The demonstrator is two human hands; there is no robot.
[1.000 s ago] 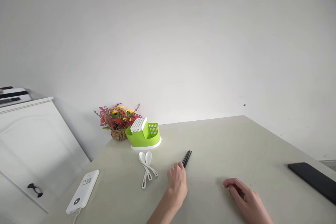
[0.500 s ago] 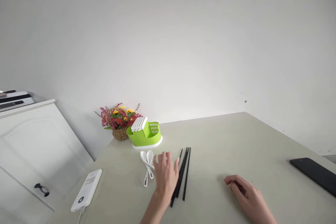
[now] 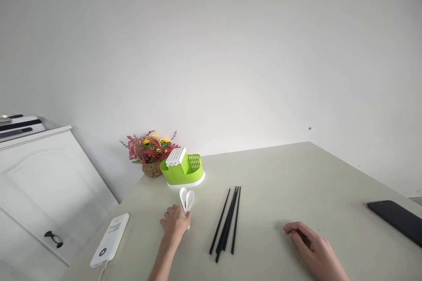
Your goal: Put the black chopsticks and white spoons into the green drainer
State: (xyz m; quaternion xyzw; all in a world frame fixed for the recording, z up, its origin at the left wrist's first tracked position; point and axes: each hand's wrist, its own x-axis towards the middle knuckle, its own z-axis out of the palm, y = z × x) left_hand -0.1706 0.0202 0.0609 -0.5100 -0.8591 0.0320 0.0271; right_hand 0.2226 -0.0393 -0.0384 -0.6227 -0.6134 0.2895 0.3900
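Table (image 3: 273, 184): spoons (image 3: 189, 200) in left hand (image 3: 175, 220)

small print (image 3: 114, 227) on white device (image 3: 109, 240), too small to read, dark round mark (image 3: 103, 252) below

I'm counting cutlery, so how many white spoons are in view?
2 visible: the left spoon and the right spoon, bowls side by side just beyond the left hand. More may be hidden beneath.

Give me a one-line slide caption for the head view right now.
Left hand closed around the handles of white spoons, with black chopsticks alongside and a green caddy behind.
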